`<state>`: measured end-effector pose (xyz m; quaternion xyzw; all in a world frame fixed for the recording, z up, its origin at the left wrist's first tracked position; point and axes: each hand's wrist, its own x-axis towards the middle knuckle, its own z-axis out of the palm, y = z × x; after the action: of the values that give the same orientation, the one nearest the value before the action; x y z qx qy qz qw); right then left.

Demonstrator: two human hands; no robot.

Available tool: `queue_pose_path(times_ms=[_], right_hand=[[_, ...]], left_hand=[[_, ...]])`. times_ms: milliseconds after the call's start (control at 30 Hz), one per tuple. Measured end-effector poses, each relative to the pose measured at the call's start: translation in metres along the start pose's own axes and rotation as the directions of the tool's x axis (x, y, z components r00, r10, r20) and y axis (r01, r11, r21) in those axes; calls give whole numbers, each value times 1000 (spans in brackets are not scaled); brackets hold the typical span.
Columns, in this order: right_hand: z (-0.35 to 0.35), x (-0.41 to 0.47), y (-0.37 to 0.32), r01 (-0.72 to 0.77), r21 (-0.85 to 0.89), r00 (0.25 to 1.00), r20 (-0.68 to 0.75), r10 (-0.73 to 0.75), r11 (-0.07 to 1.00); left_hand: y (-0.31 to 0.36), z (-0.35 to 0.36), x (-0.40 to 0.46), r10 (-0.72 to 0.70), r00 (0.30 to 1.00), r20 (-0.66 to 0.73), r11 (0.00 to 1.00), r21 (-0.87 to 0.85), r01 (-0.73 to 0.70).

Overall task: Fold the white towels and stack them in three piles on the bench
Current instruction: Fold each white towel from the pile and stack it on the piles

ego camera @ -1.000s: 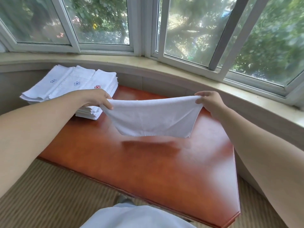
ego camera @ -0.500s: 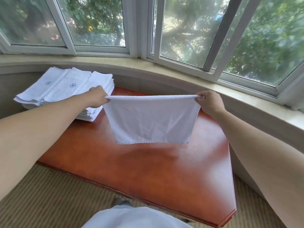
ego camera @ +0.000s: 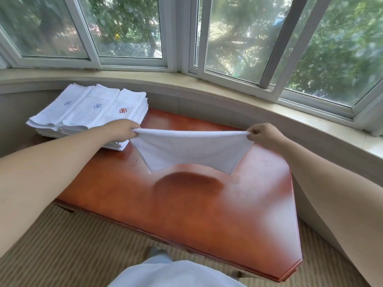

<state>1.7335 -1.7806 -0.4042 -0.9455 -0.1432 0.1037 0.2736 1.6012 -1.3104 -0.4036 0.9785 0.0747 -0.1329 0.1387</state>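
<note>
A white towel [ego camera: 190, 150] hangs stretched in the air above the red-brown wooden bench [ego camera: 207, 214]. My left hand [ego camera: 122, 129] pinches its upper left corner and my right hand [ego camera: 263, 134] pinches its upper right corner. The lower edge of the towel curls up in the middle and casts a dark shadow on the bench top. Three piles of folded white towels [ego camera: 89, 112] lie side by side at the bench's far left end; two top towels carry blue emblems, one a red emblem.
A curved stone windowsill [ego camera: 228, 88] and white-framed windows [ego camera: 186, 38] run behind the bench. Striped carpet [ego camera: 62, 245] covers the floor in front. My light trousers [ego camera: 176, 274] show at the bottom edge.
The towel's lower edge has swung up and away from me, curling in the middle. Both hands keep their hold on the top corners at about the same height.
</note>
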Motion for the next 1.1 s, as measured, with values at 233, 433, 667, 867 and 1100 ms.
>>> queue_pose_path(times_ms=[233, 433, 667, 867, 1100], right_hand=[[7, -10, -1, -120, 190, 993, 40, 115, 974], [30, 34, -5, -229, 45, 964, -127, 233, 972], [154, 54, 25, -432, 295, 869, -116, 481, 852], [267, -6, 89, -685, 110, 717, 279, 639, 720], [312, -46, 124, -851, 34, 505, 333, 796, 525]], left_hand=[[-12, 11, -5, -86, 980, 180, 913, -380, 150], [-12, 8, 34, -105, 993, -62, 945, -318, 80], [-24, 129, 88, -380, 923, -59, 896, -270, 351], [-46, 259, 59, -367, 854, 370, 862, -211, 461], [-54, 319, 32, -567, 680, 465, 730, -100, 677]])
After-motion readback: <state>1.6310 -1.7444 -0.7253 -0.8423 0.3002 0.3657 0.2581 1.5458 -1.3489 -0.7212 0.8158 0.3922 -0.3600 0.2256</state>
